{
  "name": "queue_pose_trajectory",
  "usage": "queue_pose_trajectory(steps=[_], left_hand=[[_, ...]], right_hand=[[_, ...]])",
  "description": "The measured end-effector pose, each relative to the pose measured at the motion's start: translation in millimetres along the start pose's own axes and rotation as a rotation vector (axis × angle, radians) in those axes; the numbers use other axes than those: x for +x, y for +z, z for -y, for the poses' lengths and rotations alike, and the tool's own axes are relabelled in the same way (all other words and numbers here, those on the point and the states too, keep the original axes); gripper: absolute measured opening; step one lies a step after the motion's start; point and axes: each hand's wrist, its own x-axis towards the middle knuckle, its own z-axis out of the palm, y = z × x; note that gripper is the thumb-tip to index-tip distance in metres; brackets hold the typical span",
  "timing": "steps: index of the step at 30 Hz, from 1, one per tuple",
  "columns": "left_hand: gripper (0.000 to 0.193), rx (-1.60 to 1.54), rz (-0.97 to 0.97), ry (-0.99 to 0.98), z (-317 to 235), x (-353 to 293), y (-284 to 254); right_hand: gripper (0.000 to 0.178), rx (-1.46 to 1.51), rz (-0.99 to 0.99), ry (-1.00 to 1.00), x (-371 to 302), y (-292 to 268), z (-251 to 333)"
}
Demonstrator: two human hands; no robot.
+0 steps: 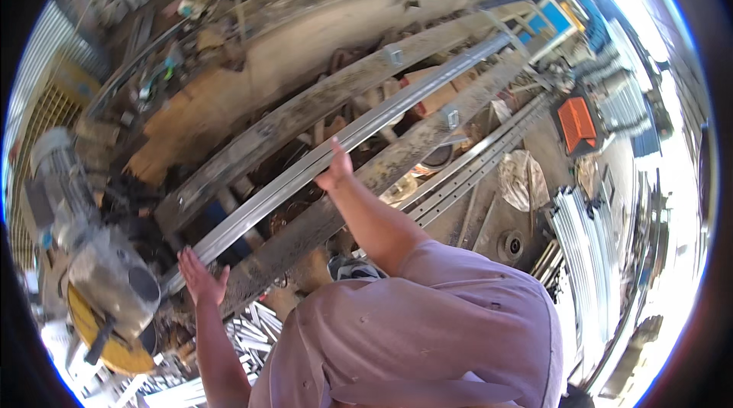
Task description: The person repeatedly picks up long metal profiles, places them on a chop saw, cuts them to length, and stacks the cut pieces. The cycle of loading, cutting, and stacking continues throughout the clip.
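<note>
A long silvery metal channel (267, 203) runs diagonally from the cut-off saw at the lower left toward the upper right, across two heavy beams. My left hand (203, 280) lies against its near end beside the saw, fingers stretched and thumb apart. Farther along, my right hand (336, 170) holds the channel's near side; its thumb rests over the top and its fingers go partly out of sight underneath. The saw (114, 278), with a grey motor and a yellow guard (99, 331), stands just left of my left hand.
The dirty far beam (305, 110) and near beam (412, 156) flank a gap full of scrap. Perforated rails (489, 150) lie to the right, near an orange-and-black object (576, 124) and a stack of metal profiles (584, 263). Silvery offcuts (248, 331) litter the floor below the saw.
</note>
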Motion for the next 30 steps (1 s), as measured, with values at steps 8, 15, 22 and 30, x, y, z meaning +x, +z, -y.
queue_pose_trajectory(steps=[8, 15, 22, 30], left_hand=[[0.126, -0.024, -0.108, -0.009, 10.6, -5.8, -1.5], [0.13, 0.065, -0.012, 0.032, 14.2, -14.8, -42.0], [0.121, -0.074, -0.07, 0.152, -21.6, -13.0, -50.4], [0.108, -0.075, -0.107, 0.267, -62.4, -19.4, -63.3]], right_hand=[[0.054, 0.04, -0.042, 0.053, -27.2, 20.9, 13.8], [0.063, 0.069, 0.08, -0.037, -10.1, 24.0, 0.9], [0.041, -0.141, 0.257, -0.134, 16.9, -16.5, 72.6], [0.04, -0.142, 0.246, -0.334, -149.2, 31.0, 203.3]])
